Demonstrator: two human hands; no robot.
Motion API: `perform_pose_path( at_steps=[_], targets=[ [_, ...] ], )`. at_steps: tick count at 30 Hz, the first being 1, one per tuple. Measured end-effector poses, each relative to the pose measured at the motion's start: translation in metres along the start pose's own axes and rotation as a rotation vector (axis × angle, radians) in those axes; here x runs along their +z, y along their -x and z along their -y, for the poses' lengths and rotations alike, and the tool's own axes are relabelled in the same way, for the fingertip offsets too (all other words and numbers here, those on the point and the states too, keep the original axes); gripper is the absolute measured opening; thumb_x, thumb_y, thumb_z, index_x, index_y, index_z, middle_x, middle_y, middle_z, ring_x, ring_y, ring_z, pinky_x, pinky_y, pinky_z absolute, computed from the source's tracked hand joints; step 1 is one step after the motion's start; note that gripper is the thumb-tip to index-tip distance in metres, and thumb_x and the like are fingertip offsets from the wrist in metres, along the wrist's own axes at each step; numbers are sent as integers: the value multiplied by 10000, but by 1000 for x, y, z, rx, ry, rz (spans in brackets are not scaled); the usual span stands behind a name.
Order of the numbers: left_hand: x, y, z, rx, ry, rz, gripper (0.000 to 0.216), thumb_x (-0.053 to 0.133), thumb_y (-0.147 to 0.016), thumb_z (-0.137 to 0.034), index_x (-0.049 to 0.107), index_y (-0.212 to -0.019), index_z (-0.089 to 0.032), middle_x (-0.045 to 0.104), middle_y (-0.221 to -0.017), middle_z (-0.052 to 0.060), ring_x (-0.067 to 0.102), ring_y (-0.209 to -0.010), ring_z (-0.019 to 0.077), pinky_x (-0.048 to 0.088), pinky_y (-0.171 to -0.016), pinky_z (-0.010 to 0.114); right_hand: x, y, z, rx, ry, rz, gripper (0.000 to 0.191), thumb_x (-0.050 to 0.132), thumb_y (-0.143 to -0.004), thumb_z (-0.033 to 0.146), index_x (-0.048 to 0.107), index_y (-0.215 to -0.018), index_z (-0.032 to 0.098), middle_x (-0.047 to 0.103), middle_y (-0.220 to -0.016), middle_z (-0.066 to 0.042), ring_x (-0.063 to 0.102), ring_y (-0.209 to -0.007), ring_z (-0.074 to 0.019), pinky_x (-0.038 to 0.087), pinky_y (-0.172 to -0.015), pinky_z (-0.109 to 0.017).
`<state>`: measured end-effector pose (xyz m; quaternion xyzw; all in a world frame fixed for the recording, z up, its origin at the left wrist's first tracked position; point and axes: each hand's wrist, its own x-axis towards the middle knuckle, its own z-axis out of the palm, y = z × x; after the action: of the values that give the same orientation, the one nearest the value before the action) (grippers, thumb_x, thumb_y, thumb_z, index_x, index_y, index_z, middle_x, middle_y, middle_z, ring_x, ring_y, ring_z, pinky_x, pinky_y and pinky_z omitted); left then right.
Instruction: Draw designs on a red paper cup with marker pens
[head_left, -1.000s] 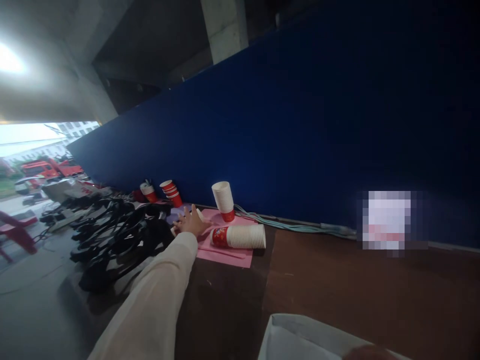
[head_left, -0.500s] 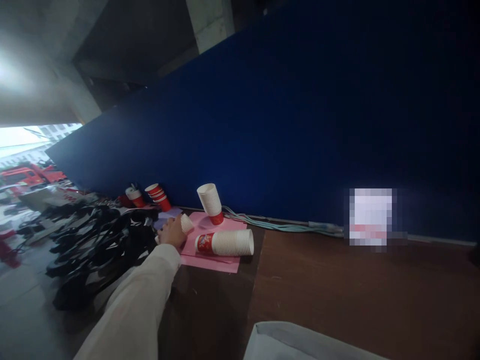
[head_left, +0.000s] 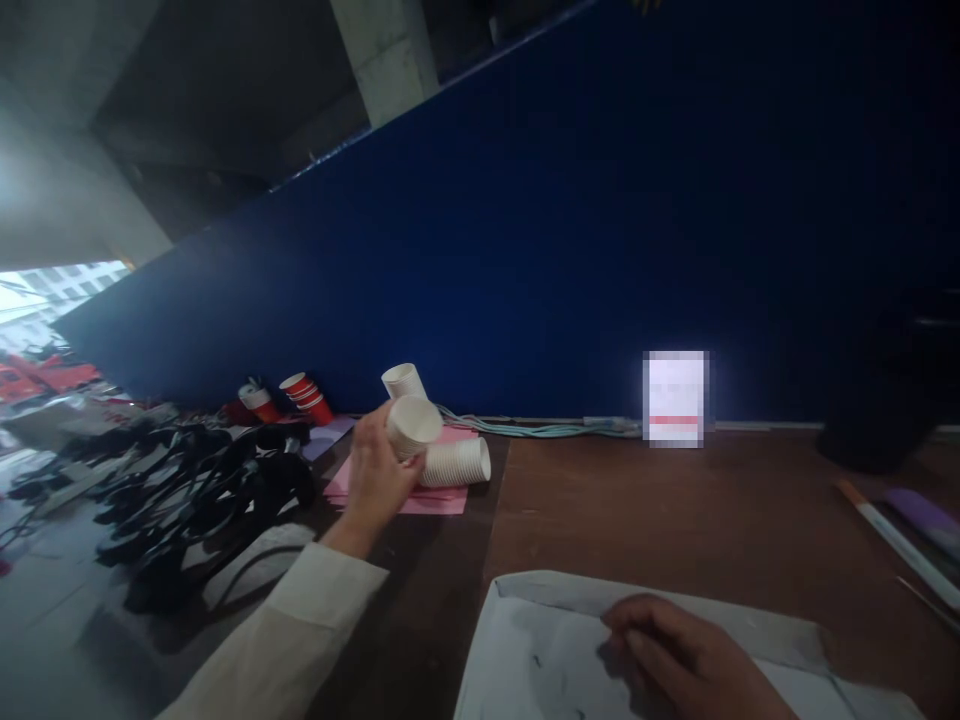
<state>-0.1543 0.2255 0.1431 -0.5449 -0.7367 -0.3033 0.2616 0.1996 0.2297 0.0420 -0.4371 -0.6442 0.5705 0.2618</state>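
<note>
Raised since the earlier frame, the left hand (head_left: 379,470) now has a round white paper cup (head_left: 415,425), perhaps several nested, tilted with its round end toward the camera; the right hand (head_left: 686,650) has come into view. The left hand's fingers and thumb are clamped around the cup, above the pink paper sheets (head_left: 439,502) on the brown wooden table (head_left: 585,500). Just beside it lies a ribbed stack of white paper cups (head_left: 457,463); a white upright cup stack (head_left: 403,380) stands behind. The right hand is over a shallow white box (head_left: 562,588), thumb near its forefinger; whether it pinches anything, I cannot tell. The step in hand looks like a lift; the next move probably calls for a light, steady grip and clearance over the lying stack.
</note>
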Motion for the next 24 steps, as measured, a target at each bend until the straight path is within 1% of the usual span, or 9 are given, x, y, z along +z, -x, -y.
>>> perform_pose_path(
  at_steps=[4, 8, 12, 14, 16, 18, 20, 22, 24],
  targets=[
    [14, 21, -84, 293, 157, 141, 813, 682, -792, -251, 258, -1485, -224, 483, -1437, 149, 405, -1388, 306, 228, -1220, 522, -17, 1, 8, 23, -108, -236, 391, 540, -814, 530, 688, -992, 214, 695, -779, -39, 589, -600, -152, 475, -534, -268],
    [39, 38, -139, 497, 185, 393, 805, 675, -785, -221, 292, -1492, -254, 510, -1429, 124, 444, -1351, 290, 25, -1238, 585, -43, -4, 11, -3, -171, -313, 454, 600, -754, 533, 643, -1066, 205, 660, -709, -26, 578, -577, -162, 493, -536, -301],
    [68, 49, -166, 640, 130, 512, 769, 660, -799, -201, 329, -1493, -220, 522, -1414, 144, 450, -1344, 300, 4, -1217, 629, -53, -15, -1, 31, -237, -346, 510, 594, -705, 456, 553, -1150, 211, 681, -1142, -121, 672, -704, -179, 539, -567, -316],
    [77, 53, -173, 672, 105, 554, 734, 631, -838, -215, 322, -1503, -224, 508, -1443, 147, 414, -1385, 309, 15, -1206, 655, -53, -19, -8, 40, -215, -326, 568, 574, -716, 452, 508, -1225, 209, 620, -1301, -155, 698, -774, -194, 564, -615, -333],
    [78, 56, -177, 637, 89, 568, 793, 657, -844, -279, 272, -1534, -220, 446, -1516, 157, 340, -1442, 338, 44, -1197, 675, -53, -18, -14, 9, -119, -321, 600, 556, -737, 459, 490, -1277, 205, 599, -1349, -160, 709, -829, -214, 577, -690, -359],
    [70, 58, -175, 565, 92, 559, 950, 735, -791, -403, 213, -1561, -207, 366, -1578, 173, 262, -1482, 373, 98, -1197, 668, -54, -14, -18, -55, 41, -327, 575, 545, -751, 434, 524, -1274, 198, 638, -1302, -148, 706, -915, -237, 562, -834, -386],
    [54, 61, -163, 495, 111, 532, 988, 751, -768, -476, 227, -1562, -207, 344, -1594, 171, 249, -1490, 366, 170, -1207, 613, -55, -9, -22, -131, 193, -333, 526, 530, -763, 408, 578, -1242, 194, 665, -1262, -136, 678, -1042, -257, 513, -958, -394],
    [35, 64, -141, 409, 116, 496, 767, 679, -840, -433, 367, -1506, -214, 422, -1546, 153, 324, -1457, 327, 262, -1195, 532, -55, -6, -28, -189, 307, -325, 512, 504, -788, 397, 607, -1249, 198, 657, -1279, -124, 637, -1140, -265, 484, -1005, -395],
    [19, 68, -110, 262, 76, 488, 394, 552, -922, -310, 596, -1299, -206, 593, -1360, 133, 507, -1304, 274, 375, -1126, 444, -54, -5, -34, -219, 406, -280, 518, 488, -807, 378, 617, -1281, 212, 639, -1314, -109, 623, -1165, -267, 485, -1007, -403]
  ],
)
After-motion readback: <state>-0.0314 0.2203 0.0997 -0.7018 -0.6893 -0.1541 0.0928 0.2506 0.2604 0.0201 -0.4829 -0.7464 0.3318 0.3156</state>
